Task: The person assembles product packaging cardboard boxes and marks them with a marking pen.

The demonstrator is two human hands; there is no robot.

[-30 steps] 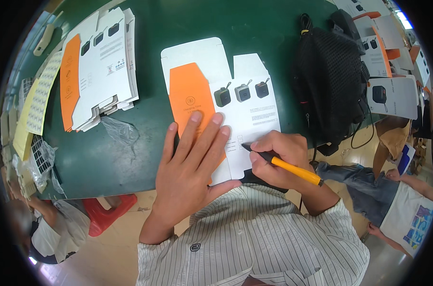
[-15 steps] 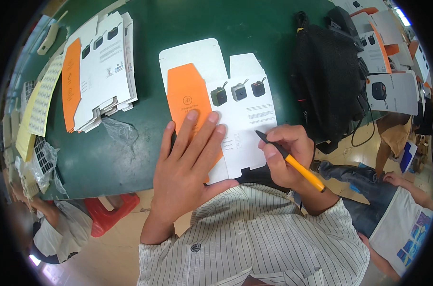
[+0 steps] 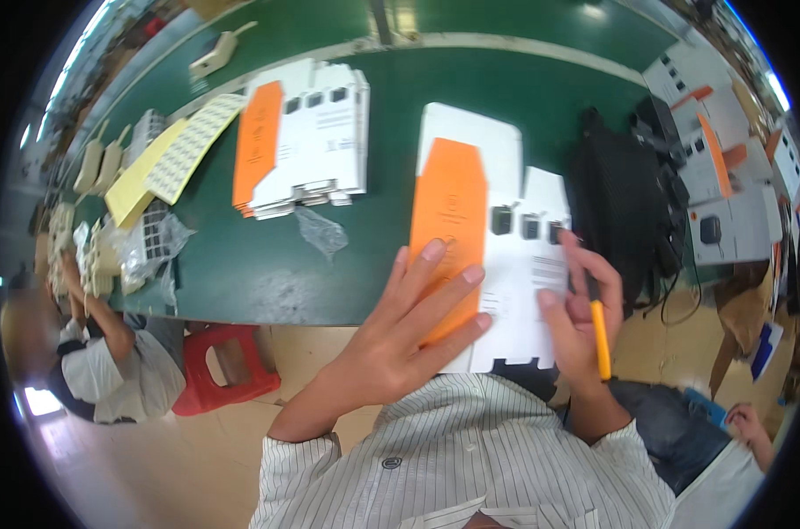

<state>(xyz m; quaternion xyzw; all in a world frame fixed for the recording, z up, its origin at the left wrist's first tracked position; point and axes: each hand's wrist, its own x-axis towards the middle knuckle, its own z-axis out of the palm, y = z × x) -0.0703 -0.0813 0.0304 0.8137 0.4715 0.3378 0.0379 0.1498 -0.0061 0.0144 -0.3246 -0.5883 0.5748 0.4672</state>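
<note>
A flattened carton (image 3: 510,264), white with an orange panel and small speaker pictures, lies at the near edge of the green table. My left hand (image 3: 395,339) is spread flat over its orange panel, the fingers apart. At the carton's right edge is my right hand (image 3: 585,309), holding a yellow pen (image 3: 602,339) with its barrel hanging down toward me. The thumb and a finger of that hand touch the white panel. The pen's tip is hidden behind the fingers.
Beyond on the left lies a stack of similar flat cartons (image 3: 316,141), with a crumpled clear bag (image 3: 320,231) beside it. Yellow sticker sheets (image 3: 184,150) are farther left. A black bag (image 3: 616,203) and more cartons (image 3: 735,220) stand right. A person works far left near a red stool (image 3: 228,370).
The view has turned, so the table things shift right. My right hand has moved up along the carton's right edge, and the pen's tip has swung off the panel. My left hand stays on the carton.
</note>
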